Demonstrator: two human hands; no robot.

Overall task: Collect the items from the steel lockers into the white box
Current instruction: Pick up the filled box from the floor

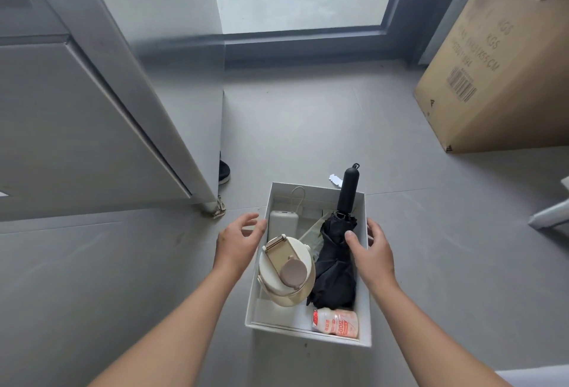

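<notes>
The white box (363, 309) sits on the grey floor below me. Inside it lie a cream water bottle (284, 276) with a beige lid, a white power bank (283, 222) with a cord loop, a folded black umbrella (337, 260) whose handle sticks out over the far rim, and a small pink drink bottle (335, 323). My left hand (237, 240) hovers just left of the box with relaxed, spread fingers and holds nothing. My right hand (371, 248) is at the box's right wall, its thumb over the umbrella, its fingers loosely curved beside the rim.
The grey steel locker (77, 128) stands at the left. A large cardboard carton (492, 79) stands at the right. A dark shoe tip (224, 171) shows by the locker's corner. A scrap of white paper (335, 179) lies beyond the box.
</notes>
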